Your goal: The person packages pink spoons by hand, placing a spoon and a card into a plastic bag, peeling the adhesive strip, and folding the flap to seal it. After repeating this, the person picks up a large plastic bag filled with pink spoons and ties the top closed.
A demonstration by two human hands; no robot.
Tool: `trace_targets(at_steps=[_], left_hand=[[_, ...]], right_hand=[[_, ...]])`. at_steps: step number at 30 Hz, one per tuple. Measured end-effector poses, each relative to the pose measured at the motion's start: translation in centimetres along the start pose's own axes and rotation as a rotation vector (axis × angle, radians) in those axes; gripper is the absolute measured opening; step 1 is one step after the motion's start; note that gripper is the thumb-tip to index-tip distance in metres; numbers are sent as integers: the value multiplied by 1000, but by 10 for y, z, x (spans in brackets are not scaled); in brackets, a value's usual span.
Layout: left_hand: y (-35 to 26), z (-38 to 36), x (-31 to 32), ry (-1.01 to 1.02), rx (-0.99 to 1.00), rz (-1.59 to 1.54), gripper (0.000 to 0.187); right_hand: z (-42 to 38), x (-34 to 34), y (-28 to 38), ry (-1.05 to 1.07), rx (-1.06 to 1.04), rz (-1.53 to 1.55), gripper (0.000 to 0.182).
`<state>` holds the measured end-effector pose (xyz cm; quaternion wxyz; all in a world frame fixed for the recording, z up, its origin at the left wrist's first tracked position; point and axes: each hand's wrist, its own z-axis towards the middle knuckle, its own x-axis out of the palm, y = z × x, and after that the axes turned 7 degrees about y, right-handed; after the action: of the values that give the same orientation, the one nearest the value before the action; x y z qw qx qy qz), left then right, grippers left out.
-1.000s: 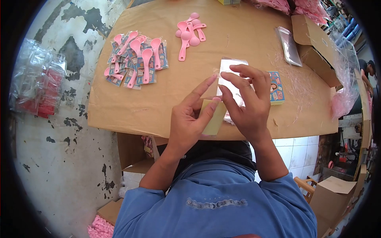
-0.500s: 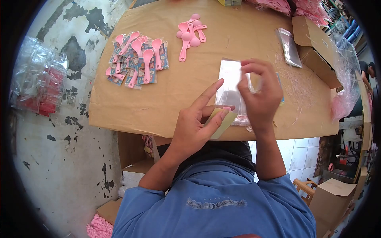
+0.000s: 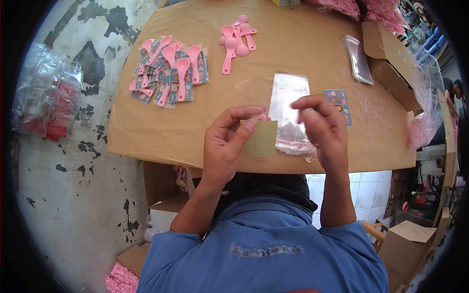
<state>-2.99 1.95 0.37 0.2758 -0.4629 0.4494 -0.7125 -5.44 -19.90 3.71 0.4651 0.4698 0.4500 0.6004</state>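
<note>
My left hand (image 3: 227,139) is closed on a small card (image 3: 261,139), its plain yellow-green side showing. A bit of pink plastic (image 3: 263,117) peeks out at the fingertips, mostly hidden. Beyond these fingers a faint clear plastic film (image 3: 254,87) overlaps the table. To the right, my right hand (image 3: 322,124) hovers with bent fingers, thumb and forefinger slightly apart and nothing visible between them. Between the hands lies a stack of clear plastic bags (image 3: 289,107). Printed blue cards (image 3: 337,102) lie just behind my right hand.
Pink spoons on cards in bags (image 3: 168,73) are heaped at the left; loose pink spoons (image 3: 237,41) lie at the back. Thin clear strips (image 3: 369,110) litter the right side, near more clear bags (image 3: 357,58) and a cardboard box (image 3: 391,66). Another person (image 3: 452,95) is at far right.
My left hand has moved left and up, turning the card upright. My right hand has dropped slightly and shifted right, off the bag stack, and the printed cards show more.
</note>
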Motion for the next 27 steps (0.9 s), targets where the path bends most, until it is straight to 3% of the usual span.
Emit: trace_targets(at_steps=[3, 11, 15, 20, 24, 27], left_hand=[[-1, -2, -3, 11, -23, 30, 26], [-11, -1, -6, -30, -79, 208, 27], [-3, -4, -9, -6, 11, 132, 22], [4, -5, -16, 67, 120, 72, 9], [11, -4, -24, 91, 102, 48, 8], [0, -2, -15, 79, 57, -29, 8]], right_hand=[[5, 10, -16, 119, 53, -180, 20], [9, 12, -22, 91, 48, -88, 16], [6, 9, -19, 108, 3, -14, 13], [8, -1, -20, 208, -144, -147, 13], [6, -4, -18, 230, -150, -173, 18], [8, 1, -13, 202, -135, -90, 8]])
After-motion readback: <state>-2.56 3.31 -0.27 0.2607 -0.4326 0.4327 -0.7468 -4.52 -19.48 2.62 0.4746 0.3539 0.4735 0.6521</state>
